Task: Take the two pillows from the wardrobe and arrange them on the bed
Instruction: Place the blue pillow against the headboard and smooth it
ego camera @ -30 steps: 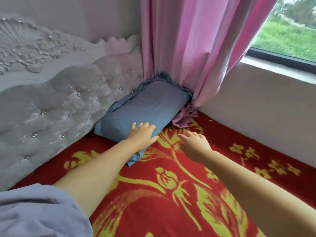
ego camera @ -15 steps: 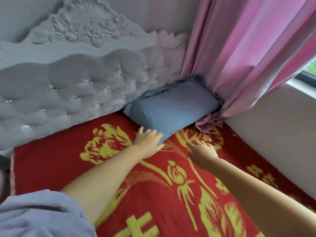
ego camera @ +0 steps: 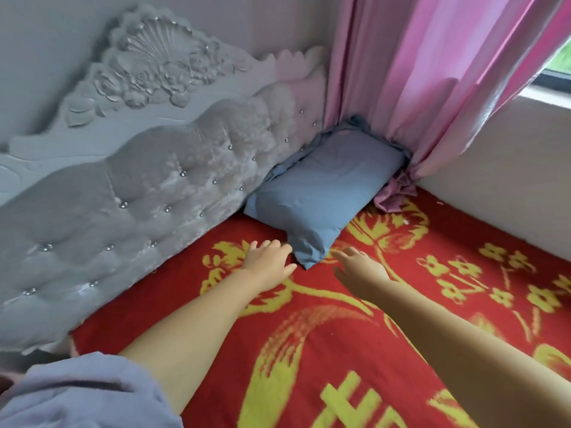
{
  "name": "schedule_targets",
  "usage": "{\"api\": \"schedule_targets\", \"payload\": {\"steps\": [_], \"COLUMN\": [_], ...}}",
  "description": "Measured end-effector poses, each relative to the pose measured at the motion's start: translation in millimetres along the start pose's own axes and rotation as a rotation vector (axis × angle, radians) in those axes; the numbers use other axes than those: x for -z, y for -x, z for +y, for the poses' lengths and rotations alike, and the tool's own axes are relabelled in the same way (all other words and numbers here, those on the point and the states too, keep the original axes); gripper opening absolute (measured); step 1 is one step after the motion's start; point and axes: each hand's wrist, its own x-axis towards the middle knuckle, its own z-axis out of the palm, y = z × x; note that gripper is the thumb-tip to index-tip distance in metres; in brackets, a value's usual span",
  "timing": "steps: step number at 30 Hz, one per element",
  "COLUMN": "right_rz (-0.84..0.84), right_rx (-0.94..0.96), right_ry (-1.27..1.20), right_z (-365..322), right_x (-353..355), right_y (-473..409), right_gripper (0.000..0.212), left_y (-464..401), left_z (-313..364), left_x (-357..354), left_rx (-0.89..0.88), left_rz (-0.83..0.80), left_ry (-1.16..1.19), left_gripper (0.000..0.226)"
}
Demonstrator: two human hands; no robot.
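Blue, one pillow lies in the bed's far corner against the tufted grey headboard, its far end tucked under a pink curtain. No second pillow shows. On the red and yellow blanket, left hand and right hand hover spread, empty, beside the pillow's near corner.

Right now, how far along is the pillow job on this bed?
Done: one blue pillow lies on the red blanket, tucked into the corner between the headboard and the pink curtain.

In hand: nothing. The left hand and right hand are open and flat on either side of the pillow's near corner, with no grip on it.

Left: the second pillow, which is not in view.
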Motion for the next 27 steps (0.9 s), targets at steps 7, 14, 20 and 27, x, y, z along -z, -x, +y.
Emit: {"api": "schedule_targets", "payload": {"steps": [7,14,20,27], "right_rz": [0.068,0.141,0.173,0.122], "right_rx": [-0.135,-0.224,-0.154,-0.15], "right_ry": [-0.018,-0.032,-0.023,0.096], "right_z": [43.3,114.5,167.2,212.4], "right_x": [11.7,26.1,13.8,32.6], "right_y": [47.2,100.2,179.6,233.7], "right_gripper": [0.042,0.044,0.046,0.046], "left_y": [-11.5,-15.8,21.0,57.6], "left_z": [51.8,155.7,221.2,263.0], "left_x": [10.8,41.3,31.4,24.4], "left_rx": [-0.089,-0.215,-0.164,-0.076], "left_rz": [-0.02,0.036,0.046,0.09], "left_ry": [-0.03,-0.027,-0.06,0.032], "left_gripper": [0.042,0.046,0.045,0.047]}}
